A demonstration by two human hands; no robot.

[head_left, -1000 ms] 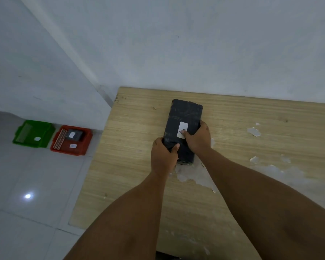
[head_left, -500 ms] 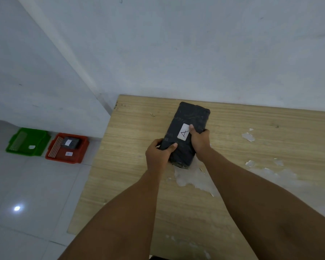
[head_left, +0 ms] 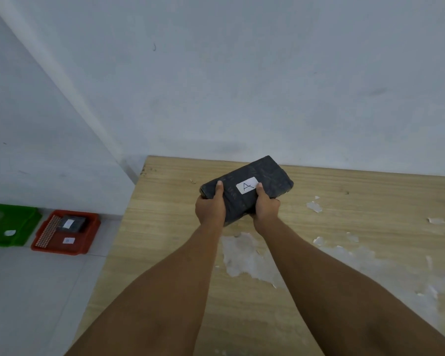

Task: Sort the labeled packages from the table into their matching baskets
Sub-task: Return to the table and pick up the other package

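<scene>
Holding the dark package (head_left: 247, 190) in both hands, you have it lifted above the far left part of the table (head_left: 370, 227). Left hand (head_left: 210, 209) wraps the near left end, thumb laid flat on top; right hand (head_left: 266, 210) clamps the near long side, thumb tip just beside the white label (head_left: 247, 186). Both grips closed firm on the wrap. Label reads "A", face up.

Step in hand, as I judge it: pick made, label read, carry not yet begun. Next move calls for a turn to your left and down toward the floor, where two baskets sit side by side against the wall. The red basket (head_left: 88, 242) already holds one dark parcel (head_left: 71, 224) and shows a tag that looks like "B"; the green basket (head_left: 28, 227) carries a small white tag, too small to read. Check it before dropping.

Package: brick-shaped, soft-cornered, wrapped in dull black crinkled plastic. Tabletop: pale wood-grain laminate, peeled in ragged white patches. Baskets: shallow rigid plastic, perforated.
</scene>
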